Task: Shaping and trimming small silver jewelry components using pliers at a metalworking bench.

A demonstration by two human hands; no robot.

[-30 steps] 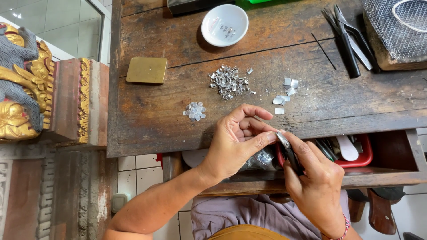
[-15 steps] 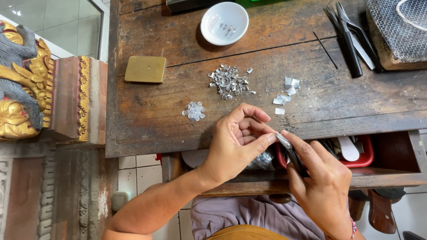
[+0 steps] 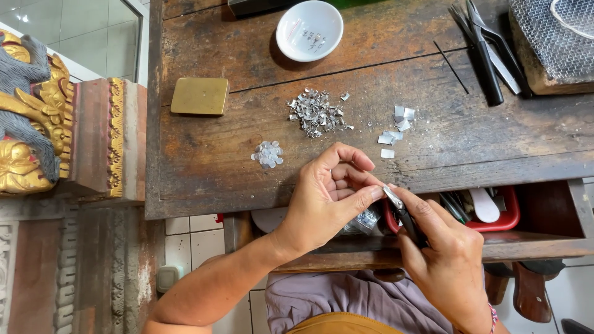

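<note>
Head view is showing a person working at the front edge of a worn wooden bench [image 3: 216,161], over an open drawer. Left hand [image 3: 328,192] is pinching thumb and forefinger together on a very small piece at the tip of the pliers [image 3: 396,204]; the piece itself is too small to make out. Right hand [image 3: 442,247] is closing round the pliers' handles, just in front of the bench edge, with the jaws pressed together at the left fingertips.

Lying on the bench, behind the hands, are a heap of metal snippets [image 3: 315,112], a small cluster of pale round discs [image 3: 267,153] to the left of it, and a few cut metal squares [image 3: 396,127] to the right. A white dish [image 3: 309,29] is sitting towards the far edge, a brass block [image 3: 199,96] near the left edge, and dark hand tools [image 3: 486,52] at the far right.

Judgement: the work is calling for a steady pinch close to the tool tip, light even pressure on the handles, and both hands kept over the drawer so a dropped piece is caught.

Limits: the left fingers are hiding the piece; the drawer contents, including a red tray [image 3: 504,216], are partly covered by the hands; the wire mesh [image 3: 550,34] at the far right corner is being cut off by the frame.
</note>
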